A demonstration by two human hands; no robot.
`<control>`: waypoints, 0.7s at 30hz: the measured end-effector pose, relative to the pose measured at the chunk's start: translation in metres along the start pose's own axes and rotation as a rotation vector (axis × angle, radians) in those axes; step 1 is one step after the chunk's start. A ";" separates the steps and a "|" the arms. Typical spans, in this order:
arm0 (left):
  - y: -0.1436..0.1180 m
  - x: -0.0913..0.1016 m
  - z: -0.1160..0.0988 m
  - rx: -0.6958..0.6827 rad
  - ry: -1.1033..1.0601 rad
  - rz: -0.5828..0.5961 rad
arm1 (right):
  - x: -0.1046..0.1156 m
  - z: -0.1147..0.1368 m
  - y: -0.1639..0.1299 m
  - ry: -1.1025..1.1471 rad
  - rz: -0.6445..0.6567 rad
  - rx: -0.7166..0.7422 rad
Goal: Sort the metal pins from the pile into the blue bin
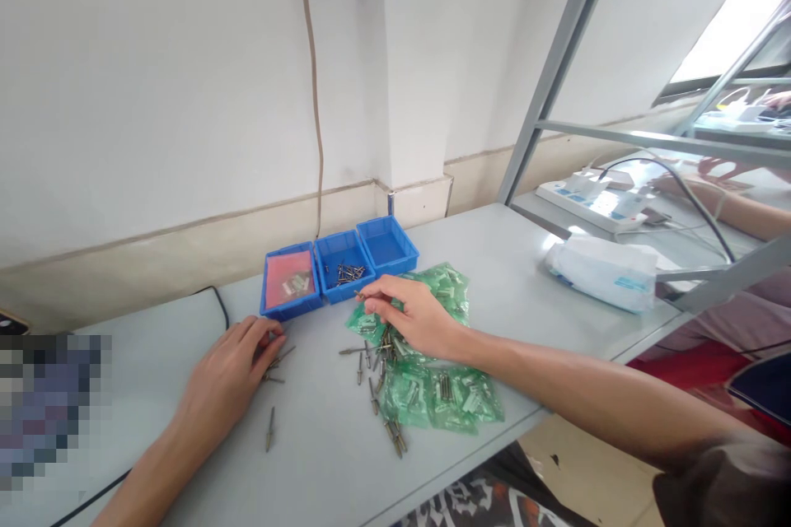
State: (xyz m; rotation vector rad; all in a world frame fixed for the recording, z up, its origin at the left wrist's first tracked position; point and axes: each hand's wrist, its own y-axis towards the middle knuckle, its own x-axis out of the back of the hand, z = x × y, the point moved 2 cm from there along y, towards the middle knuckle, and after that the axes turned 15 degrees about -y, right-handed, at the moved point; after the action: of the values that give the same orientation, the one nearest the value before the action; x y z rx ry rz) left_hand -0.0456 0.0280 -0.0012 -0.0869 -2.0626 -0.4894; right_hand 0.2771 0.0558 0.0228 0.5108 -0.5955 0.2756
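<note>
My right hand (413,317) pinches a small pop rivet (359,294) between thumb and fingertips, just in front of the middle blue bin (342,261), where several rivets lie. Under and around that hand spread green plastic bags (451,399) holding small metal parts, with loose rivets (383,346) heaped at their left edge. On the table to the left, my left hand (231,366) is closed with curled fingers. A few rivets (281,358) stick out beside its thumb; whether they are gripped is hidden. One more rivet (270,428) lies apart, nearer the front.
The left blue bin (270,288) holds a pink sheet and a small clear bag. A third blue bin (388,243) adjoins at right. Grey shelf posts (544,90), a white packet (602,272) and a power strip (593,202) stand right, near another person's arm (729,202).
</note>
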 end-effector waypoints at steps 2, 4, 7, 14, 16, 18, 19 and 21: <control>0.000 0.000 0.000 -0.008 0.004 -0.007 | 0.000 0.000 0.000 0.003 -0.001 0.003; 0.000 0.000 0.001 -0.021 0.010 -0.004 | -0.001 0.000 0.000 0.003 -0.002 0.007; 0.000 -0.001 0.002 -0.049 0.020 0.000 | -0.001 0.000 0.000 0.007 -0.006 0.008; -0.001 -0.001 0.002 -0.011 0.008 0.021 | -0.001 -0.002 0.000 0.009 -0.009 -0.004; -0.001 -0.001 0.002 -0.004 0.000 0.018 | -0.002 -0.001 0.000 0.009 -0.006 -0.001; -0.001 0.000 0.001 -0.005 -0.006 0.013 | -0.002 -0.001 0.000 0.010 -0.004 -0.003; -0.001 0.000 0.001 -0.003 -0.008 0.013 | -0.002 -0.001 0.000 0.010 -0.003 -0.007; -0.001 0.000 0.001 0.015 -0.013 0.022 | -0.001 0.000 0.000 0.009 -0.004 -0.015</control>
State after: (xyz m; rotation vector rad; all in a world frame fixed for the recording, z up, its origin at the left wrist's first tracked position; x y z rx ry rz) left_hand -0.0469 0.0278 -0.0019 -0.1041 -2.0758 -0.4608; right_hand 0.2764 0.0560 0.0220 0.4961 -0.5873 0.2698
